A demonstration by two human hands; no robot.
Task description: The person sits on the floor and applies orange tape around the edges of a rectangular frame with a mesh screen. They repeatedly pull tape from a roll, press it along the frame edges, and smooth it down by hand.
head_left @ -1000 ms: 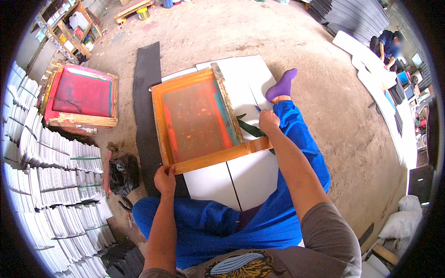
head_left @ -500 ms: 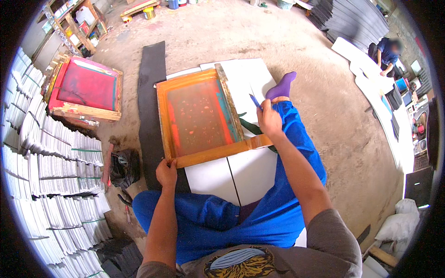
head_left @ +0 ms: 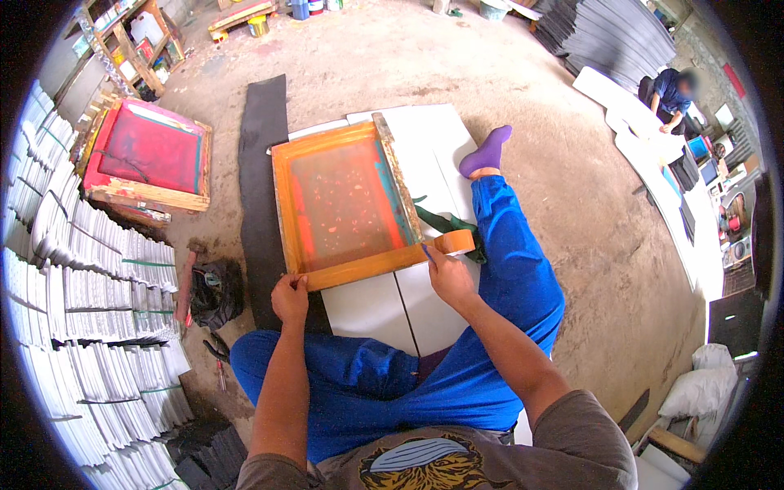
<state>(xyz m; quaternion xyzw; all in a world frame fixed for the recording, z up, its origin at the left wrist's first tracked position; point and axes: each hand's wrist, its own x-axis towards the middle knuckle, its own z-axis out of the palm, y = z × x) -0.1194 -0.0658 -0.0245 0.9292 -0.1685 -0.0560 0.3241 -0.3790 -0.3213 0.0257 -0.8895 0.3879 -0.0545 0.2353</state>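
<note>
A wooden printing screen (head_left: 347, 196) lies in front of me, its mesh brownish with orange and teal edges. Brown tape (head_left: 359, 267) runs along its near side, and the tape roll (head_left: 457, 241) sits off its near right corner. My left hand (head_left: 290, 299) pinches the tape end at the near left corner. Closed round a slim blue utility knife (head_left: 428, 253), my right hand (head_left: 451, 276) is at the near right corner, beside the roll. Most of the knife is hidden in my fingers.
White boards (head_left: 371, 310) and a dark strip (head_left: 263, 163) lie under and beside the screen. A pink screen (head_left: 151, 147) rests at the left, above stacked white sheets (head_left: 98, 286). Dark green cloth (head_left: 441, 219) lies near my leg. Another person (head_left: 674, 94) works far right.
My right hand has come down and nearer, bringing the knife from above the white board to the screen's near right corner. My left hand stays at the near left corner.
</note>
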